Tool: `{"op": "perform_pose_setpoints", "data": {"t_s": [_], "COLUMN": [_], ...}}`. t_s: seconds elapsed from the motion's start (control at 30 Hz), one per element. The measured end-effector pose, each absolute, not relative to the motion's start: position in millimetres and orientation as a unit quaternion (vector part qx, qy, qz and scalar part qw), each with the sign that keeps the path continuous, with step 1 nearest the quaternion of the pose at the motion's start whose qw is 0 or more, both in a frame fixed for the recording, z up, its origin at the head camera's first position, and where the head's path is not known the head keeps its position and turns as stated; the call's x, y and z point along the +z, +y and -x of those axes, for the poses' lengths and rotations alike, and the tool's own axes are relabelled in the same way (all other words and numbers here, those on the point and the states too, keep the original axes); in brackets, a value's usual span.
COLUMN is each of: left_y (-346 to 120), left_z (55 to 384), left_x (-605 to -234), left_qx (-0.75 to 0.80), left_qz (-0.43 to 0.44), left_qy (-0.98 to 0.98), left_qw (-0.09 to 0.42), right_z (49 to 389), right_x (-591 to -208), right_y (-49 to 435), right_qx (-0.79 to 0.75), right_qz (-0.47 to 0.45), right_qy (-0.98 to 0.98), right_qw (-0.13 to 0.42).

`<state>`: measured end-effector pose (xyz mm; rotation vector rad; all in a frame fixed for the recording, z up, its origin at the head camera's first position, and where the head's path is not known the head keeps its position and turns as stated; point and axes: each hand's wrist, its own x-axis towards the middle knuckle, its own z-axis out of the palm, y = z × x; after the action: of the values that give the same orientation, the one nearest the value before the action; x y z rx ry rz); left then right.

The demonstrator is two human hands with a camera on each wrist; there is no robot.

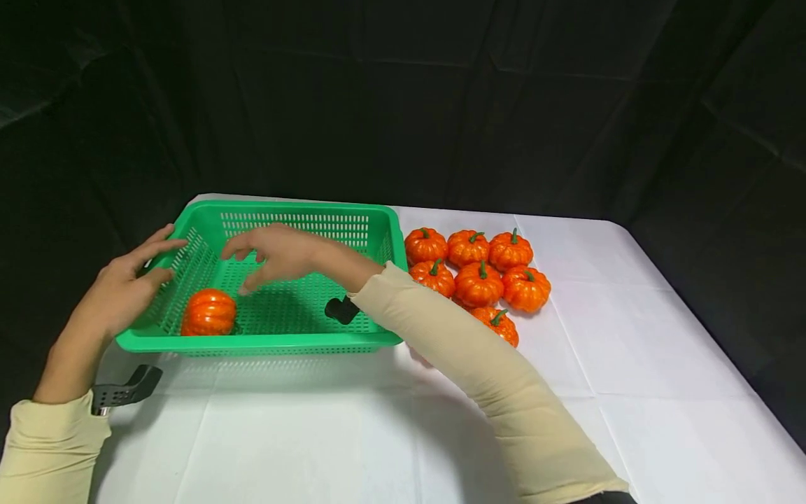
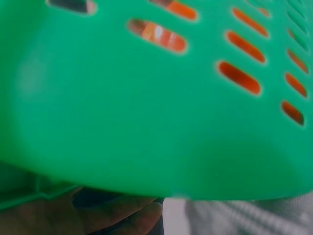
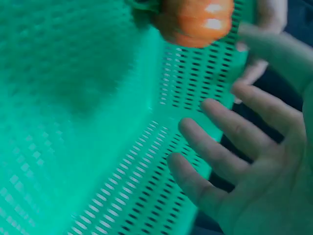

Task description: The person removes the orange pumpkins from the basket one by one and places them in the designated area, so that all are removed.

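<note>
A small orange pumpkin (image 1: pixel 209 312) lies tipped on its side in the front left corner of a green slotted plastic basket (image 1: pixel 264 341). My left hand (image 1: pixel 122 287) rests at the basket's left rim, its fingers reaching over the edge. Over the basket floor hovers my right hand (image 1: pixel 283 252), fingers spread and nothing in them, just right of the pumpkin. The right wrist view shows this palm (image 3: pixel 264 191) with its fingers apart and the pumpkin (image 3: pixel 200 22) beyond them. In the left wrist view the basket wall (image 2: pixel 122 112) covers most of the picture.
Several orange pumpkins with green stems (image 1: pixel 478 283) stand grouped on the white tablecloth (image 1: pixel 630 336) right of the basket. My right sleeve (image 1: pixel 478 364) partly covers the nearest ones. A black cloth (image 1: pixel 403 105) hangs behind the table. A black wrist mount (image 1: pixel 126 392) sticks out beside my left sleeve.
</note>
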<state>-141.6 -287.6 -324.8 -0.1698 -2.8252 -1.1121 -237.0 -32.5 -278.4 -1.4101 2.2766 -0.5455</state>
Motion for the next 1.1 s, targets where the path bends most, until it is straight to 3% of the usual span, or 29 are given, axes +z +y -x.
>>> {"op": "perform_pose_setpoints", "data": {"t_s": [0.17,0.37,0.7,1.1], "left_y": [-285.7,-284.9,-284.6,-285.0], "left_z": [141.6,139.3,137.8,138.9], "left_x": [-325.5,-325.7,-325.6,-323.5], "left_qx": [-0.366,-0.365,-0.366,-0.353], "left_qz": [0.059,0.057,0.054,0.054], "left_qy": [-0.928,-0.928,-0.927,-0.932], "left_qw": [0.048,0.054,0.057,0.066], "right_z": [233.7,231.3,225.4,226.8], "right_x": [-298.4,-311.4,-320.9,-320.7], "right_y": [-34.9,-37.4,-47.3,-49.9], "right_qx": [-0.151,-0.179,-0.224,-0.310], "right_qz": [0.512,0.521,0.542,0.533], "right_qy": [0.797,0.774,0.742,0.728], "right_qw": [0.282,0.314,0.325,0.300]}}
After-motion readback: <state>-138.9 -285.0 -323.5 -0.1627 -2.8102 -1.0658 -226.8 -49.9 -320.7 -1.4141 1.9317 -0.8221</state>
